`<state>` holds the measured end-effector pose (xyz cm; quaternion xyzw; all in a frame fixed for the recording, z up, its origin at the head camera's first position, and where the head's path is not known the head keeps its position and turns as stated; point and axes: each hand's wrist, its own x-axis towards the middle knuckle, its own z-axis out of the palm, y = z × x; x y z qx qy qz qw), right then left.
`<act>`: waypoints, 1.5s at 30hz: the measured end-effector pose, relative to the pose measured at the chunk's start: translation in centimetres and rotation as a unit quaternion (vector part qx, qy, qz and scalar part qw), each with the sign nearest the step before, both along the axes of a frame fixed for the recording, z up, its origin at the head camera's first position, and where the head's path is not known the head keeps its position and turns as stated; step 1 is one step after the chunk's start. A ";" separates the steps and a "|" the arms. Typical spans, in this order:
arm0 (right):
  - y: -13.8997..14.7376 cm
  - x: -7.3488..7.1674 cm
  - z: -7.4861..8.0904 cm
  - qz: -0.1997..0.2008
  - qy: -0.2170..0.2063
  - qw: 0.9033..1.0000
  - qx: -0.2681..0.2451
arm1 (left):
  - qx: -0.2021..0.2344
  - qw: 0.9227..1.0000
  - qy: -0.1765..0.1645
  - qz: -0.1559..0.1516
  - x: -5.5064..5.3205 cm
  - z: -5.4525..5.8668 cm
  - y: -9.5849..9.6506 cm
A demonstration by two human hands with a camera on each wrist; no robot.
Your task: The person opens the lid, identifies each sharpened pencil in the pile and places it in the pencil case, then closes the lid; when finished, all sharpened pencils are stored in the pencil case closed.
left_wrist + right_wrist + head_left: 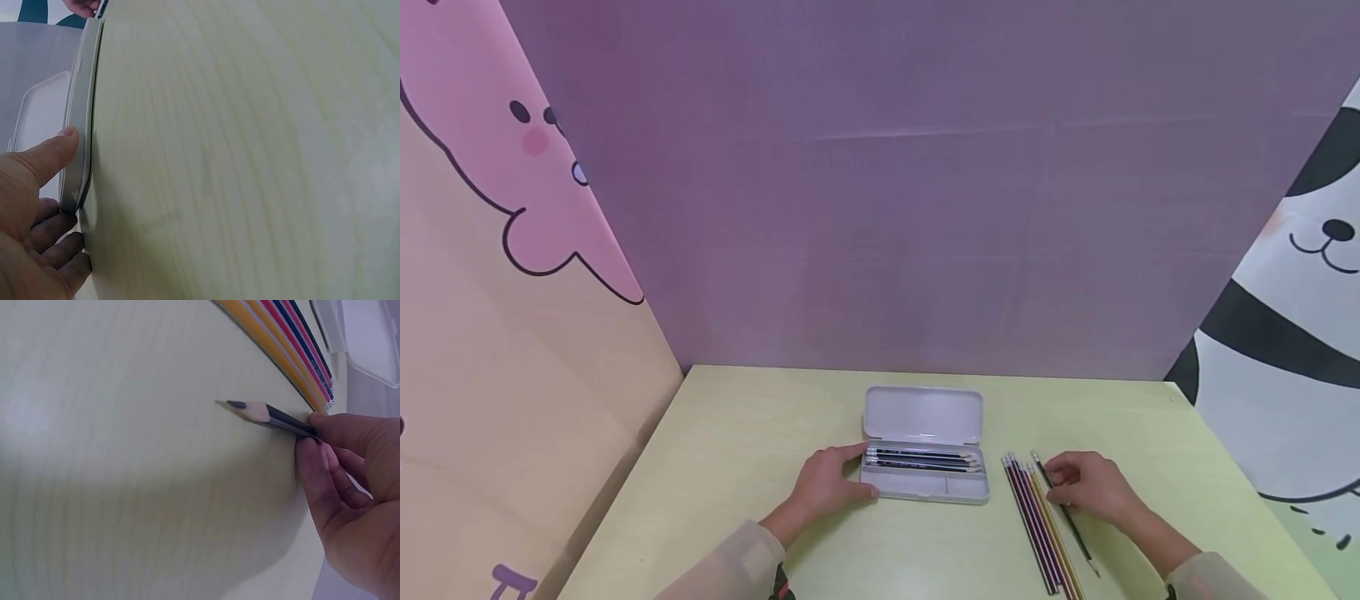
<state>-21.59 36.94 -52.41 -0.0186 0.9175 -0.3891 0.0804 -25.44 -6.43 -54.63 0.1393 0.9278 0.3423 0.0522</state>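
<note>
A white pencil case [917,487] lies open on the table, its lid [923,414] folded back. Several dark pencils [925,460] lie side by side in its back compartment. At its left end my left hand [829,483] holds the case, thumb on the front side and fingers round the corner. My right hand [1093,486] pinches a dark pencil [281,419] between thumb and fingers. That pencil's sharpened tip [237,405] points toward the near side of the table. Just left of it lies a row of striped pencils [1037,525], yellow, pink and dark.
The pale wooden table [760,408] extends around the case and pencils. Behind it stands a purple partition [925,250]. Cartoon-printed panels rise at the left [512,350] and right [1285,400].
</note>
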 end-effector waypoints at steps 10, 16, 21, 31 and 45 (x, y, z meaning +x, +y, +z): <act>-0.1 -0.2 1.1 0.008 0.004 0.999 -0.036 | -0.002 1.000 0.003 0.001 0.0 -0.1 -0.3; -1.7 -2.1 3.5 0.058 0.024 0.997 -0.045 | -0.002 1.000 0.001 0.002 -0.1 0.1 -0.4; -4.8 -4.3 5.5 0.102 0.040 0.993 -0.035 | 0.001 1.000 0.001 0.002 -0.3 0.2 -0.5; -12.4 -8.1 6.9 0.179 0.075 0.981 -0.008 | -0.002 1.000 0.013 -0.004 -0.4 -0.1 -0.6; -19.2 -9.8 4.2 0.237 0.057 0.970 0.004 | 0.002 1.000 0.016 -0.017 -0.5 -0.2 -0.3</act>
